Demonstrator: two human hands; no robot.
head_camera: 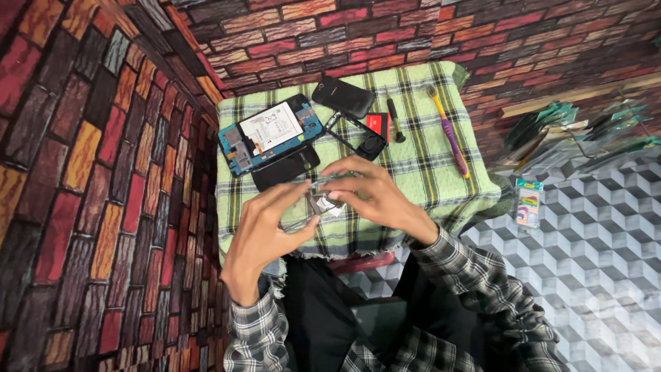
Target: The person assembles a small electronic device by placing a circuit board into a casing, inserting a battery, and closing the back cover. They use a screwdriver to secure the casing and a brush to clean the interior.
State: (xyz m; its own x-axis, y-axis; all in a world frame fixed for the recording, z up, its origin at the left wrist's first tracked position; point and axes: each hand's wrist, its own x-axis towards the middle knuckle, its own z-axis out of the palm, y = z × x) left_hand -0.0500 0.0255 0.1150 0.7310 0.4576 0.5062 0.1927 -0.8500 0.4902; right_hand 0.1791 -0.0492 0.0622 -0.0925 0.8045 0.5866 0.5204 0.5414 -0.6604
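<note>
Checked sleeves frame both hands at the near edge of the green plaid cloth (427, 172). Left hand (265, 234) and right hand (375, 196) pinch a small clear part (325, 196) between fingertips. Farther left lies an opened blue phone (270, 134); farther right, a toothbrush (447, 131).

Small clear plastic piece (329, 187), see-through with a pale whitish part below it, pinched between fingertips of both hands just above the green checked cloth near the front edge of the bench. Blurred, mostly hidden; exact shape can't be told.
</note>
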